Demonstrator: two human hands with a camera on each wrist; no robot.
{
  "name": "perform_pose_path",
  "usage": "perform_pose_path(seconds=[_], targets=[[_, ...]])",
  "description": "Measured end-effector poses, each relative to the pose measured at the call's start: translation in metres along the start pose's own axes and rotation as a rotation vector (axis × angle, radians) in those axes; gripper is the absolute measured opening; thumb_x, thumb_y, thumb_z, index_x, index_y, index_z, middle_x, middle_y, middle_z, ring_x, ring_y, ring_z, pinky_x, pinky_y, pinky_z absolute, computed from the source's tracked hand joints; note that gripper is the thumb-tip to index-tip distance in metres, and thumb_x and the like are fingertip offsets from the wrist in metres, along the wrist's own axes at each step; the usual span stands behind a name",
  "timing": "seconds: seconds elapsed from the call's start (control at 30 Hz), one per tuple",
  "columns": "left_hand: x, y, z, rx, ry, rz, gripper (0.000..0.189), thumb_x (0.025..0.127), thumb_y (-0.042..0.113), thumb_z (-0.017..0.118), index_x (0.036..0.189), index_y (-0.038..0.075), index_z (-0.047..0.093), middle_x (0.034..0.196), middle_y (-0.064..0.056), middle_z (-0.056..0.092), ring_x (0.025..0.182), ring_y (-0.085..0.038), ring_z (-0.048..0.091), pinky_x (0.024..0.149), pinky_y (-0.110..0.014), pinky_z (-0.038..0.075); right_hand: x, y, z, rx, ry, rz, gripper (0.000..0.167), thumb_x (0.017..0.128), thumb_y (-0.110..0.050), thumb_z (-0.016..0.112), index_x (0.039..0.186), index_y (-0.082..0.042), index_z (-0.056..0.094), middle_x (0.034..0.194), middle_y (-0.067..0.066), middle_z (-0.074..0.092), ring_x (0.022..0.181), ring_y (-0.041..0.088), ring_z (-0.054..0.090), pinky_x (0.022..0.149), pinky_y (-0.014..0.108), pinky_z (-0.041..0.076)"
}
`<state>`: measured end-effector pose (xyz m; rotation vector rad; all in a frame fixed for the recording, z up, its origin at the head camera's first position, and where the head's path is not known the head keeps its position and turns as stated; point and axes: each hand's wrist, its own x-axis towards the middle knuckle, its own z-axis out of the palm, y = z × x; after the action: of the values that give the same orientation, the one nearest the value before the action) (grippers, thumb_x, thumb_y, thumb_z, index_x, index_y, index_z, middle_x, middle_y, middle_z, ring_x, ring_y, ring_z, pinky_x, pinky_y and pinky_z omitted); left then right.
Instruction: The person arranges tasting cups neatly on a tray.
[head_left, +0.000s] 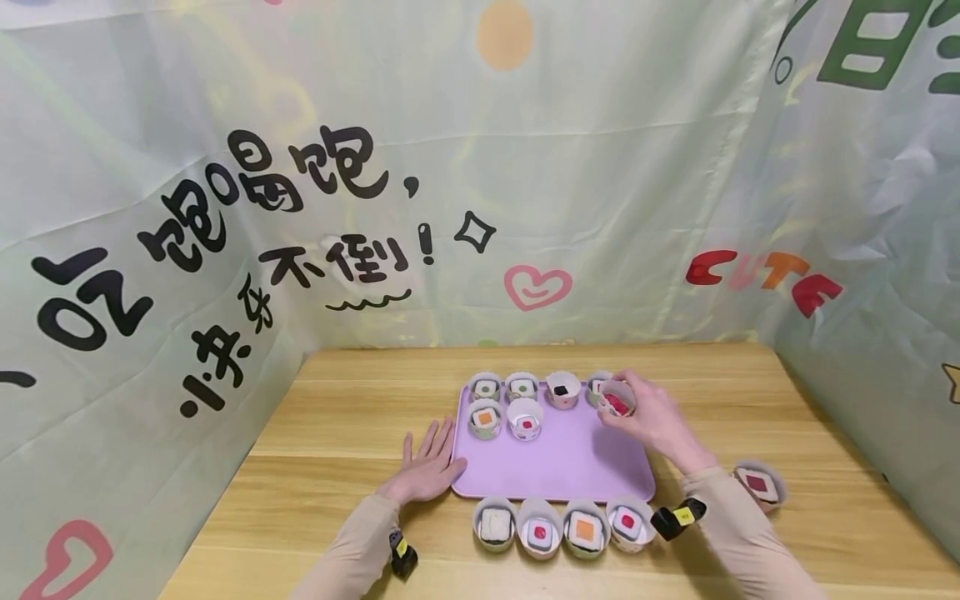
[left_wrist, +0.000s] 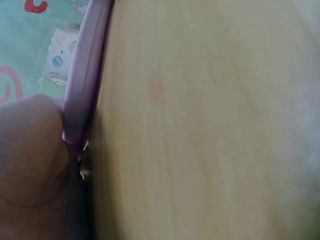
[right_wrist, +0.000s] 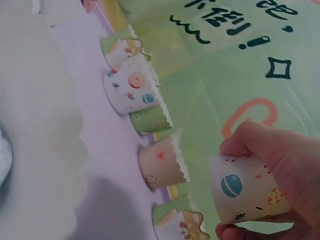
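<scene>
My right hand (head_left: 660,421) grips a small patterned paper cup (head_left: 617,400) with something red inside, over the back right of the lilac tray (head_left: 555,468). In the right wrist view, thumb and fingers hold this white cup (right_wrist: 245,187), printed with a blue macaron, on opposite sides. Behind it, a green cup (head_left: 597,385) is partly hidden. My left hand (head_left: 423,477) lies on the table with fingers spread, its thumb at the tray's left edge. The left wrist view shows part of that hand against the tray rim (left_wrist: 84,75).
Other filled cups stand on the tray, including a pink one (head_left: 562,390) at the back and a white one (head_left: 525,419) in the second row. Several cups (head_left: 540,529) line the tray's front edge. Another cup (head_left: 759,485) sits beside my right forearm. Printed cloth walls (head_left: 622,192) enclose the wooden table (head_left: 337,433).
</scene>
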<state>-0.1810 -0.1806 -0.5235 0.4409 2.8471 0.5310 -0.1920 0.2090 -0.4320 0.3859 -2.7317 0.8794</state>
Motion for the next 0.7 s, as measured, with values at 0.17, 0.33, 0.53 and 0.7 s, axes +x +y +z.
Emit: perform_pose_path(seconds=[0.17,0.33,0.53,0.7], targets=[[0.0,0.0,0.001,0.0,0.002,0.0,0.072,0.106,0.052,0.031,0.162,0.01,0.011,0.172,-0.003,0.002,0.16,-0.027,-0.002,0.122,-0.063,-0.014,0.003,-0.006,0.006,0.001,-0.04,-0.015,0.042,0.08,-0.025,0.08,0.113,-0.008,0.06,0.109,0.019,0.072,0.095,0.036,0.068,0.082,0.054,0.056],[0.001,0.0,0.001,0.006,-0.006,-0.002,0.073,0.106,0.051,0.03,0.162,0.011,0.009,0.172,-0.002,0.0,0.16,-0.027,-0.003,0.122,-0.062,-0.015,0.008,-0.011,0.012,-0.024,-0.055,-0.037,0.04,0.079,-0.024,0.078,0.112,-0.008,0.061,0.109,0.014,0.071,0.092,0.03,0.067,0.08,0.05,0.054],[-0.001,0.002,-0.002,-0.009,-0.004,0.0,0.073,0.106,0.049,0.032,0.162,0.008,0.011,0.172,-0.006,0.003,0.16,-0.029,-0.002,0.122,-0.063,-0.014,0.013,-0.015,0.021,-0.046,-0.063,-0.068,0.039,0.077,-0.022,0.079,0.109,-0.009,0.062,0.118,0.014,0.066,0.094,0.029,0.065,0.078,0.048,0.053],[-0.002,0.003,-0.003,-0.015,-0.003,0.0,0.072,0.107,0.049,0.033,0.162,0.008,0.011,0.172,-0.006,0.003,0.16,-0.029,-0.002,0.122,-0.063,-0.015,0.018,-0.019,0.027,-0.061,-0.113,-0.089,0.033,0.078,-0.022,0.081,0.104,-0.009,0.063,0.12,0.018,0.068,0.106,0.035,0.064,0.082,0.052,0.053]])
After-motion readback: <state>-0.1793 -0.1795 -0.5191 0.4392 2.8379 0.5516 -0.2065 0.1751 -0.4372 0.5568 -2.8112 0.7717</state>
